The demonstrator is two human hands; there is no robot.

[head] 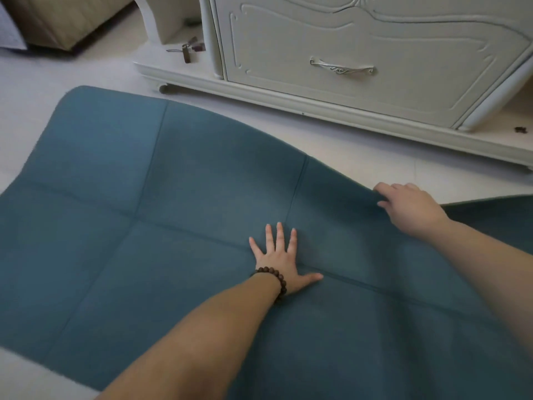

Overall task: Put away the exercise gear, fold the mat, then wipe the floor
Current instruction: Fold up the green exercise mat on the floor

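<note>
- My left hand (281,259), a brown beaded bracelet (275,280) on its wrist, lies flat with fingers spread on the teal creased exercise mat (121,215), pressing beside a fold line.
- My right hand (405,207) pinches the mat's far edge, fingers curled over it, lifting that edge off the pale tiled floor (360,166).
- The mat covers the floor before a white carved cabinet (375,39) with a silver drawer handle (341,67).
</note>
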